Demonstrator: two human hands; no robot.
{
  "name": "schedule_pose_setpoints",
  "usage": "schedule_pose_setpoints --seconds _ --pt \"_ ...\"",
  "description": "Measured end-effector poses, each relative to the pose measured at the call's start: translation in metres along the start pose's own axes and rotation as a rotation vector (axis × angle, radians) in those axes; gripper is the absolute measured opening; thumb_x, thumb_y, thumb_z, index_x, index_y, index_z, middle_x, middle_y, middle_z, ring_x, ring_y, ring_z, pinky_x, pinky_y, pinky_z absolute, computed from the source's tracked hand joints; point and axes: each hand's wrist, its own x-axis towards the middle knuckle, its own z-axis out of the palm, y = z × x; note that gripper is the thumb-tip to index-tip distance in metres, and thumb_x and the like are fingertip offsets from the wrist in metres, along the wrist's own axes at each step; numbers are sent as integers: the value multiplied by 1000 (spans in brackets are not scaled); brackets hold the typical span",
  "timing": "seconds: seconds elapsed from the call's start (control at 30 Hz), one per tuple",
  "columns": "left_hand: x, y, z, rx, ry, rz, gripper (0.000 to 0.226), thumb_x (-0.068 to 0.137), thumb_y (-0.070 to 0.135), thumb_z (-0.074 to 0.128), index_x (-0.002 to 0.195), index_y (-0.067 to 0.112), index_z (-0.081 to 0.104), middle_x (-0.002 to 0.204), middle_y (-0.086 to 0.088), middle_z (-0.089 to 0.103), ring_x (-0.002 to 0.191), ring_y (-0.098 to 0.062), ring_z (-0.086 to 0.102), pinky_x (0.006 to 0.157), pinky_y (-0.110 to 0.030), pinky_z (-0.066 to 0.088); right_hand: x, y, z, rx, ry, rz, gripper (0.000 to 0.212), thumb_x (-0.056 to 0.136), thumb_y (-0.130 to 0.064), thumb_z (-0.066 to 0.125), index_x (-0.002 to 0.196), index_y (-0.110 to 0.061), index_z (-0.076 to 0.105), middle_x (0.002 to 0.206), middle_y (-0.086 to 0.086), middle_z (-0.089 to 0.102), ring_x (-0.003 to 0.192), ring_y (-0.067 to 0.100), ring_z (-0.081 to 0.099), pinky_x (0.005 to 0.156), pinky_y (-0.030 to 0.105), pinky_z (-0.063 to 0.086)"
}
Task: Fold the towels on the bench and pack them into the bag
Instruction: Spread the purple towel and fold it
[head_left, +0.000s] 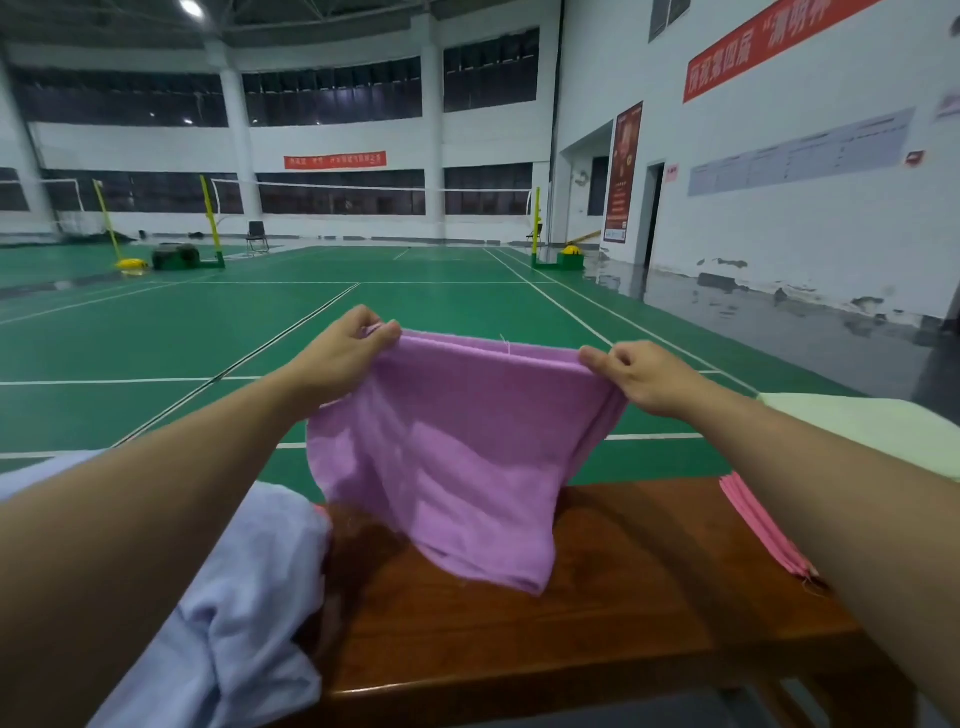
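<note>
- Purple towel (457, 457) held up in the air over the wooden bench (597, 623), stretched btwn both hands along its top edge.
- Top edge looks doubled, two layers showing side by side; a loose thread sticks up near the middle of that edge.
- Left hand (345, 353): fingers curled, pinching the towel's top-left corner, thumb side facing the camera.
- Right hand (647, 376): thumb and forefinger pinching the top-right corner, other fingers curled under.
- Towel hangs slack below the hands w/ soft folds; lowest corner droops to just above or onto the bench top, can't tell which.
- Pale blue towel (244, 613) crumpled in a heap on the bench's left end, partly under the left forearm.
- Pink folded cloth (763, 530) on the bench's right side, layered edges visible, partly hidden by the right forearm.
- Pale green cloth (872, 426) farther right, beyond the right arm; what it rests on not clear.
- Bag not seen in this view.
- Background: green badminton court (260, 322) w/ white lines, net (374, 195) on yellow posts, white walls w/ red banners.
</note>
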Motion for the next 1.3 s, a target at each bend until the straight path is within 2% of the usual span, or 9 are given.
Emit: schedule_pose_setpoints --seconds 0.33,0.47,0.6,0.73,0.93,1.0,1.13,1.2,1.3 --pt "-7 31 -11 147 51 105 31 104 38 50 100 9 59 97 -6 59 90 -22 52 77 -37 42 -12 -12 -32 -263 278 -65 64 94 -72 41 69 -12 43 62 8 45 57 23 41 57 37 30" --pt "-40 13 3 377 -313 -85 33 104 36 51 91 8 62 82 -5 56 75 -21 49 62 -29 36 -44 -1 -18 -458 -206 145 76 87 -80 40 62 -8 48 61 9 50 55 24 49 60 34 41" --pt "-79 -22 27 418 -728 -476 35 99 36 61 111 4 64 98 -9 61 78 -22 54 69 -26 45 -91 20 13 -257 -884 391 93 83 -77 54 101 13 68 86 19 69 78 26 66 81 34 54" --pt "-106 -30 43 547 -881 -615 54 94 37 69 132 2 54 143 -14 48 130 -31 50 102 -41 52 -119 21 31 -349 -917 339 68 86 -72 58 81 -5 70 64 -1 71 67 17 68 77 30 57" --pt "-114 1 37 876 -1107 -718 61 89 41 75 137 8 57 153 -1 43 136 -25 46 67 -27 60 -131 19 15 147 -1211 574 58 101 -59 42 126 -8 57 104 10 74 91 26 73 62 29 61" --pt "-112 4 42 883 -1168 -720 50 95 43 67 132 9 63 145 -5 55 124 -23 57 74 -30 59 -126 30 11 238 -1091 586 53 107 -50 37 135 -7 52 115 11 74 96 25 74 67 28 60" --pt "-105 -2 78 677 -923 -534 31 103 34 52 100 10 71 98 -3 75 70 -16 69 51 -20 54 -104 85 37 -73 -325 563 39 100 -35 56 119 -2 65 99 13 72 75 25 64 69 31 51" --pt "-103 -7 103 620 -695 -278 31 102 34 50 96 11 69 91 -3 72 73 -21 70 58 -27 58 -97 108 53 -199 -138 524 46 99 -38 56 122 0 66 115 18 70 93 31 66 74 31 47" --pt "-110 -17 147 527 -444 20 29 101 40 50 110 17 65 112 -5 69 98 -26 65 86 -37 53 -90 128 67 -180 -52 547 55 100 -44 54 131 1 60 124 19 67 101 33 65 79 33 48"
